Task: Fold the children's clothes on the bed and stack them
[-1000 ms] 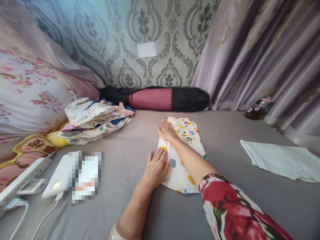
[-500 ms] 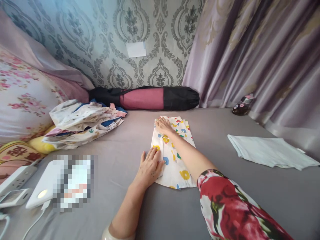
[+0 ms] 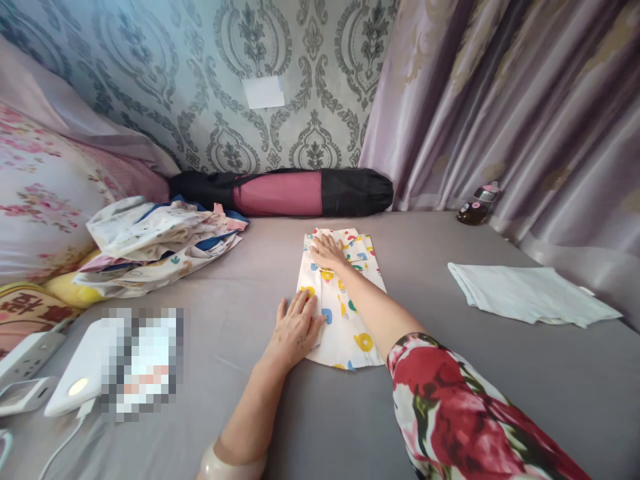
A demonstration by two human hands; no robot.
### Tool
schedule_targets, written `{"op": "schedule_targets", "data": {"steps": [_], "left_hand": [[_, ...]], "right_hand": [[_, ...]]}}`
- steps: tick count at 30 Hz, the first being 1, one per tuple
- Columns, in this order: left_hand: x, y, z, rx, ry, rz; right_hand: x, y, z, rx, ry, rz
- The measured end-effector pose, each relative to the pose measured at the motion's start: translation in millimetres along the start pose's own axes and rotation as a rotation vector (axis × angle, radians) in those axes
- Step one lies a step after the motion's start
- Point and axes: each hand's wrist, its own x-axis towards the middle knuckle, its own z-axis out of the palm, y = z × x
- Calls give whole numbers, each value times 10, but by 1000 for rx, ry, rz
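Centre: a garment [image 3: 343, 343] of thin, matt cloth, above a smooth, matt fabric sheet [image 3: 420, 273]. Left: a power strip [image 3: 30, 357] of smooth plastic. Far centre: a finely ribbed long bag [image 3: 277, 194]. Right: a satiny, softly glossy cloth curtain [image 3: 450, 100].

The left hand [image 3: 295, 331] is lying palm down, its fingers pointing forward and its thumb sticking out to the right. Beyond the left hand and slightly right of it, the right hand [image 3: 329, 253] is resting palm down, fingers spreading. The right arm [image 3: 377, 303] is stretching farther forward; the left arm [image 3: 260, 410] is slanting up behind the left hand.
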Motion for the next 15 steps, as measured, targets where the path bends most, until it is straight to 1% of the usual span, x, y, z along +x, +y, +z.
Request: {"op": "schedule_targets", "data": {"steps": [2,4,6,8,11,15], "left_hand": [[-3,4,-9,-5,-1,2],[-8,14,-21,-11,-5,2],[-13,30,-35,-18,-13,1],[-17,45,-48,-25,-19,-3],[-25,52,-55,-33,-13,-3],[-35,31,-38,-41,-20,11]], "right_hand": [[-37,65,-128,109,-36,-19],[-131,158,-257,166,-10,-23],[-273,260,-357,139,29,-11],[-433,348,-404,71,33,15],[-633,431,-352,-26,11,54],[-743,470,-139,-117,48,65]]}}
